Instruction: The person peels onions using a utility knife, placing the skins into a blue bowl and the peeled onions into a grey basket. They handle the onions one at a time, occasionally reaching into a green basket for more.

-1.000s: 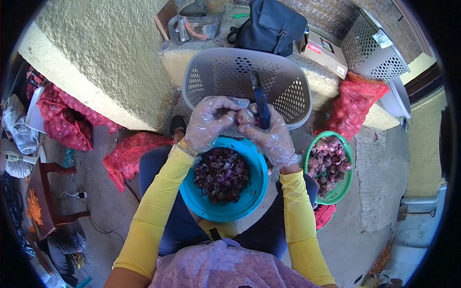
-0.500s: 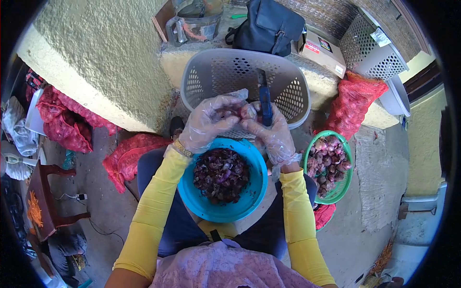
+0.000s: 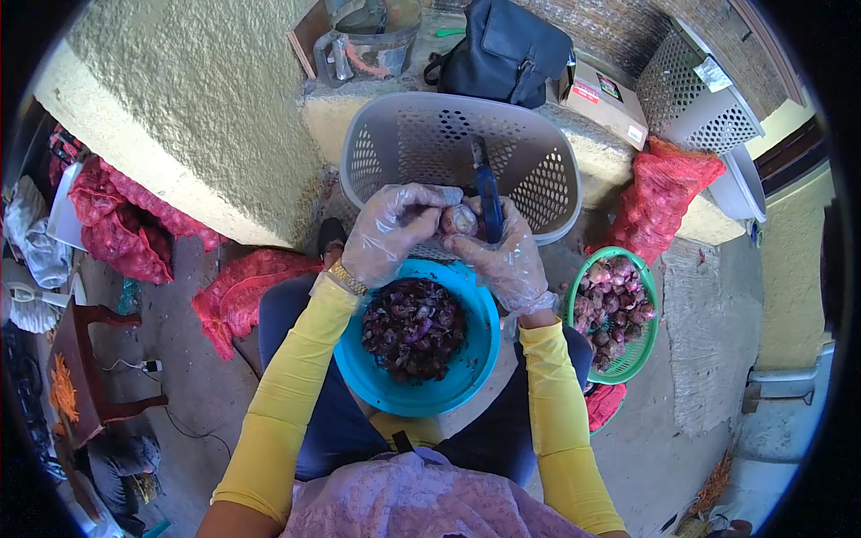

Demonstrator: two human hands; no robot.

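In clear plastic gloves, both hands meet over the near rim of a grey perforated basket (image 3: pixel 368 134). The fingers of my left hand (image 3: pixel 390 231) are closed on one side of a small pale-purple onion (image 3: pixel 459 221). My right hand (image 3: pixel 511 260) holds a blue-handled knife (image 3: pixel 486 184), blade pointing away, and its thumb presses the same onion. Just below the hands sits a blue basin (image 3: pixel 480 359) with dark purple onion skins (image 3: pixel 413 327) in it. A green basket (image 3: pixel 647 345) of unpeeled onions (image 3: pixel 614 300) stands to the right.
Red mesh sacks lie at the left (image 3: pixel 256 291) and upper right (image 3: pixel 668 193). On the ledge are a dark bag (image 3: pixel 507 54), a cardboard box (image 3: pixel 605 99) and a clear jug (image 3: pixel 372 49). A wooden stool (image 3: pixel 85 368) stands at lower left, near a person's leg (image 3: pixel 117 475).
The knife has tilted and its blade has shifted slightly left. My left fingers have moved on the onion, which now shows more clearly between the hands.
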